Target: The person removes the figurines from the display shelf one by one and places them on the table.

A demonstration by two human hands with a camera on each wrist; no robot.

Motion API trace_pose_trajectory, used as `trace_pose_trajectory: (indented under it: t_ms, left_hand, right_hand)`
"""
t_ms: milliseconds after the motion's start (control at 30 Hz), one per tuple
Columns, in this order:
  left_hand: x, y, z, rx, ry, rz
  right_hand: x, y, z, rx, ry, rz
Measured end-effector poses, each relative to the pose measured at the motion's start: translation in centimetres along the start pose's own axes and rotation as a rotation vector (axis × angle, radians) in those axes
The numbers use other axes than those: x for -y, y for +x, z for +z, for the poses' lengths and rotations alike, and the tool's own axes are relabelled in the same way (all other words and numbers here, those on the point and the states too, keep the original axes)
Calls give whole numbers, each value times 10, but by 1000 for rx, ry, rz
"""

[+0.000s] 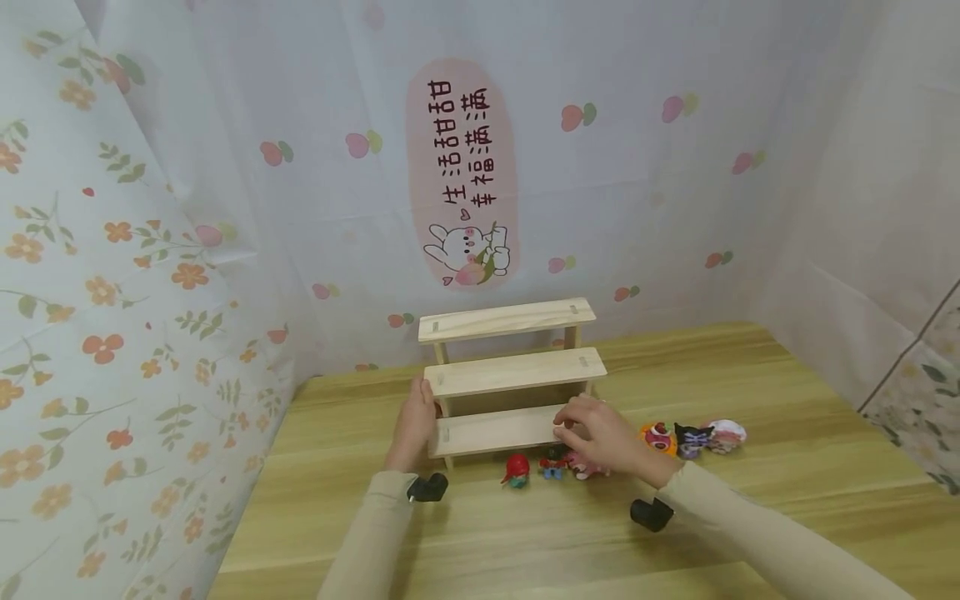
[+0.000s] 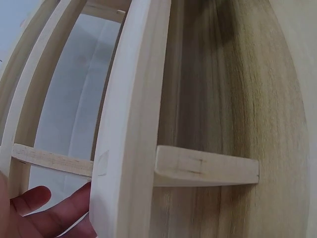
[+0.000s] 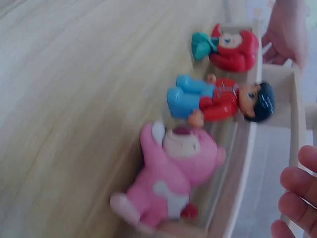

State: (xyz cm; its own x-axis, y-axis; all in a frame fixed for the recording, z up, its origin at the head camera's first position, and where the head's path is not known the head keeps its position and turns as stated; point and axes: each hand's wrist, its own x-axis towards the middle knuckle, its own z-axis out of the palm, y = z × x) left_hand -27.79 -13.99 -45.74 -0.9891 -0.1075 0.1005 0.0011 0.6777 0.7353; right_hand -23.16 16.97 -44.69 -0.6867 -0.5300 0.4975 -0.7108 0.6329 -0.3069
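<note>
A three-tier wooden display shelf (image 1: 498,429) stands on the table against the curtain. At its left end my left hand (image 1: 411,423) holds the frame; in the left wrist view, fingers (image 2: 57,215) reach behind the lowest board. My right hand (image 1: 600,433) is over the right end of that board, fingers loosely bent, with nothing visible in them. Along the shelf's front are a red-haired mermaid figurine (image 3: 233,49), a boy figurine (image 3: 220,101) with dark hair, red top and blue trousers, and a pink bear figurine (image 3: 171,173).
Right of my right hand sit an orange figurine (image 1: 658,437), a black-and-purple one (image 1: 692,440) and a pink-and-white one (image 1: 726,435). A printed curtain (image 1: 630,208) hangs behind the wood-grain table (image 1: 525,558), with a flowered one (image 1: 135,333) at left.
</note>
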Motion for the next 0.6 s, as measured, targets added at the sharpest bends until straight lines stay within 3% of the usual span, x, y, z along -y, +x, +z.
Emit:
trace_pose_trajectory:
  t_ms: [167, 433, 600]
  left_hand:
    - [0, 3, -2, -4, 26, 4]
    - [1, 6, -13, -72, 59, 47]
    - [-3, 2, -23, -55, 47, 79]
  right_hand:
    - [-6, -3, -15, 8, 8, 67]
    - [-16, -1, -31, 49, -24, 173]
    - [-22, -3, -38, 96, -16, 224]
